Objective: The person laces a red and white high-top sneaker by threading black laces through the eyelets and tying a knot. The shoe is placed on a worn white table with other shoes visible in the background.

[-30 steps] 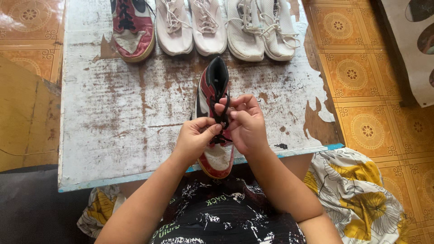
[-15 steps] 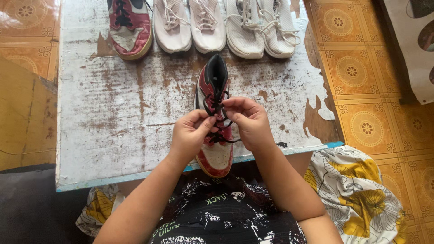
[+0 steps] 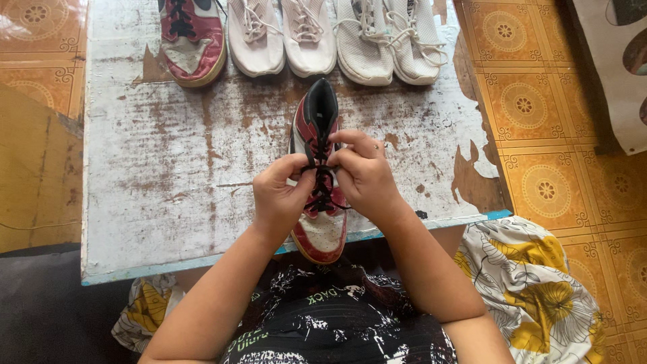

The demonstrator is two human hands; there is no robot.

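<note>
A red, white and black high-top sneaker (image 3: 319, 202) lies on the near part of a worn, white-painted table (image 3: 175, 168), its toe pointing back at the person and hanging slightly over the table's blue near edge, its black collar pointing away. Both hands work over its middle. The left hand (image 3: 280, 195) sits on the sneaker's left side, its fingers curled in and pinched narrowly on the black shoelace (image 3: 321, 180) where the lace crosses the tongue. The right hand (image 3: 364, 176) sits on the sneaker's right side, touching the shoe's upper, its thumb and forefinger closed on the same lace just beside the left hand's fingertips; the other fingers are bent loosely over it. The two hands nearly meet above the lacing, and the lace runs between them in tight crossings down toward the toe. Along the far edge of the table stands a row of other shoes, toes toward the person: a matching red and white sneaker (image 3: 193, 40) at the left, then a pair of pale pink lace-up sneakers (image 3: 282, 37), then a pair of white mesh sneakers (image 3: 387, 44), well apart from the hands. The floor around the table is orange patterned tile (image 3: 546, 135). The person's lap shows a black printed shirt (image 3: 337, 317) and floral yellow and white cloth (image 3: 539, 283).
</note>
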